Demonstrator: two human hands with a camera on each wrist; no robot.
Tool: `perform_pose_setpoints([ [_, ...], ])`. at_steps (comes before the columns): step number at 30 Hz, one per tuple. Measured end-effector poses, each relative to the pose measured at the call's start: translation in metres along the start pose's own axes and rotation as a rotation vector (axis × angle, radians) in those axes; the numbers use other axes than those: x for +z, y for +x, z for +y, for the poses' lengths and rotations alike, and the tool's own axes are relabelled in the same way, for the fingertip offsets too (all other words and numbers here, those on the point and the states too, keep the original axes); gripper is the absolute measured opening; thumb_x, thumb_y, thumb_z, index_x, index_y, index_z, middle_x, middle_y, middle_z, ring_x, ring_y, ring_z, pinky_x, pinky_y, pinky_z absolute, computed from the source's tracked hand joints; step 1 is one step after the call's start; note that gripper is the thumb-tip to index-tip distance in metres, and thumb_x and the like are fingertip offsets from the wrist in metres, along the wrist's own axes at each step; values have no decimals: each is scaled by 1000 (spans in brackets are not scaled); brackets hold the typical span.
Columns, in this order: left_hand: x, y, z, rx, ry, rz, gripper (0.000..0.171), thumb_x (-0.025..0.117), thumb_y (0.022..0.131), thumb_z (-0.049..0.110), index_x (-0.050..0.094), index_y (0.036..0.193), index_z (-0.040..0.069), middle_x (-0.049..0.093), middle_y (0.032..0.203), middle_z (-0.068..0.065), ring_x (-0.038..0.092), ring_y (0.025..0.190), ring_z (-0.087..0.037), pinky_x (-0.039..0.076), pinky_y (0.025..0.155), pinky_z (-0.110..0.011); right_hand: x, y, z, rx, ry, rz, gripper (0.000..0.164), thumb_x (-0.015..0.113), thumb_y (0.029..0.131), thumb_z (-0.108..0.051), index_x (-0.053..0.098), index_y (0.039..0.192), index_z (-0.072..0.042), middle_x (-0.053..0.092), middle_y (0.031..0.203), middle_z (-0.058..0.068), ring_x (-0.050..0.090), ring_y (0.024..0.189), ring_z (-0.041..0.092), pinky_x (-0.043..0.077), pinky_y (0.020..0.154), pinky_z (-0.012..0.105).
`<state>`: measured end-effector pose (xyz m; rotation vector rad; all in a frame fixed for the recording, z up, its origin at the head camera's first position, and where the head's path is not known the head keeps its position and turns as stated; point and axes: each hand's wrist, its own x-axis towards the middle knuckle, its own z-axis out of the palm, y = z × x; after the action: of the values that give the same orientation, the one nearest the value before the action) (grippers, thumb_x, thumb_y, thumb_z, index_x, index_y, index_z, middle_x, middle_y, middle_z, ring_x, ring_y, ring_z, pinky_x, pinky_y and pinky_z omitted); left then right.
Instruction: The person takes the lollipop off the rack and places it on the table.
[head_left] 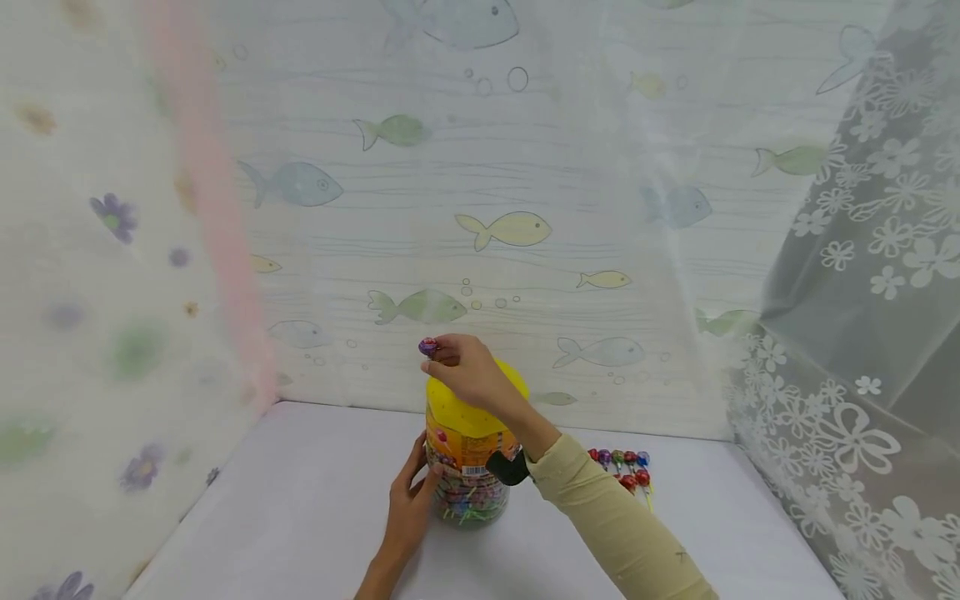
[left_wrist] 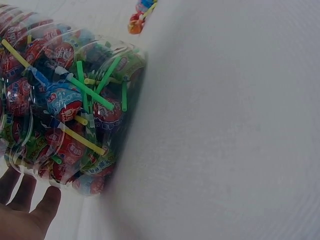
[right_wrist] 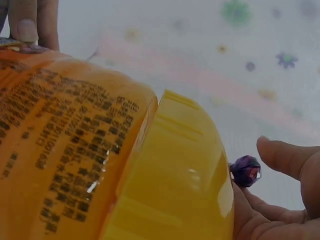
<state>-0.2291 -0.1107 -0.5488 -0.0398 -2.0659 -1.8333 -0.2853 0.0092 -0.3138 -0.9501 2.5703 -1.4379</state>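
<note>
A clear jar of lollipops (head_left: pixel 468 496) with an orange label and domed yellow lid (head_left: pixel 468 417) stands on the white table. My left hand (head_left: pixel 412 500) holds its left side, thumb toward the front; in the left wrist view its fingertips (left_wrist: pixel 47 200) lie against the clear plastic. Over the lid is my right hand (head_left: pixel 472 371), around a purple-red wrapped lollipop (head_left: pixel 427 346). In the right wrist view that lollipop (right_wrist: pixel 246 171) sits at the lid's top, with the thumb apart from it and the other fingers alongside. Its stick is mostly hidden.
Several lollipops (head_left: pixel 630 458) lie in rows on the table (head_left: pixel 322 500), right of the jar and partly behind the right sleeve (head_left: pixel 607 508). A fish-print curtain (head_left: pixel 502 229) hangs behind, with patterned sheets at both sides.
</note>
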Motion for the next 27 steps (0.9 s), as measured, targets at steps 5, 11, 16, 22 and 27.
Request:
perform_pose_setpoints([
  [5,0,-1,3,-9,0,4,61,56,105,34,34,160,20,40,160,-12,43,143,-38,41,111,-63,2,8,-2,24,13,43,28,68,98,-12,66,122,3,73,112,14,71,102,25,59,94,34],
  [11,0,-2,6,-3,-4,8,61,56,105,33,35,160,19,40,161,-12,43,143,-38,41,111,-63,2,14,-3,46,20,69,22,70,96,-8,68,114,4,74,105,15,71,92,23,61,86,31],
  [16,0,-1,4,-9,-1,5,61,56,105,34,34,160,21,41,160,-12,43,143,-37,42,111,-62,3,16,0,18,29,101,23,70,95,-8,67,114,5,74,103,16,70,87,22,62,82,31],
  [22,-1,-1,3,-10,5,12,60,56,105,35,34,160,22,41,160,-11,44,142,-36,43,111,-61,5,18,5,-56,82,170,22,69,97,-6,67,115,4,74,105,15,71,90,24,61,82,27],
  [27,-1,-1,3,6,4,7,59,56,105,32,35,160,22,43,159,-11,45,142,-36,44,110,-60,-12,19,-9,-198,171,274,23,66,98,-4,66,118,6,73,108,19,72,95,31,62,83,29],
])
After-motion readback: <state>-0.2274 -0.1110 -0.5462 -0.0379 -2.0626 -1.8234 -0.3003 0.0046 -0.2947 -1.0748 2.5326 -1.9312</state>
